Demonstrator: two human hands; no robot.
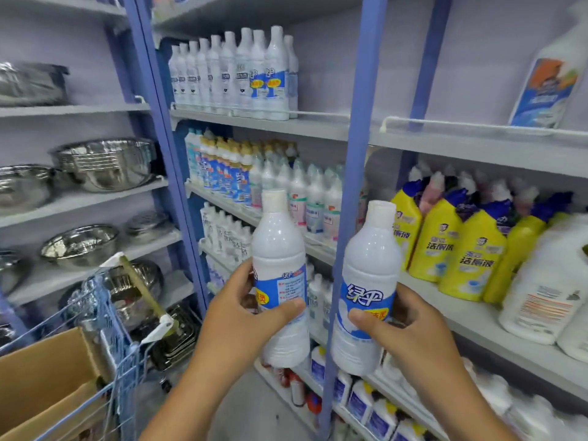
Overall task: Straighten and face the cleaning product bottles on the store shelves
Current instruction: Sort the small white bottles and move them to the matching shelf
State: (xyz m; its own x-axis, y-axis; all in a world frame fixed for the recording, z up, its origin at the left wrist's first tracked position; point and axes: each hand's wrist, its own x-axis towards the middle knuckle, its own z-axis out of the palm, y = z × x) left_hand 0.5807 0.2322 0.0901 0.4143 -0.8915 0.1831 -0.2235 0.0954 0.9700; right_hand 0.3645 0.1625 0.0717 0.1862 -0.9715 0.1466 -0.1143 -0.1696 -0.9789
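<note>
1. Both forearms reach in from the near edge, each hand raised in front of the shelving with a white bottle in it.
2. Curled round the label band of one white bottle (pixel 281 275), the left hand (pixel 245 316) has its thumb across the front and its fingers behind; this bottle stands upright, its label turned partly away to the left.
3. Right hand (pixel 410 326) grasps a second white bottle (pixel 367 288) the same way, thumb on the blue label, whose large characters face the camera; the bottle tilts slightly to the right.
4. Near left stands a blue wire cart (pixel 105 316) with a cardboard box (pixel 47 386) inside it.
5. Between the two held bottles rises a blue shelf upright (pixel 345 218).
6. Further right, yellow bottles (pixel 461 249) with blue caps stand in a row on a grey shelf (pixel 477 323).
7. Far left shelves carry stacked steel bowls (pixel 105 163).
8. On the far upper shelf, a row of matching white bottles (pixel 235 74) stands behind a white rail; only the right-hand few show their blue labels.
</note>
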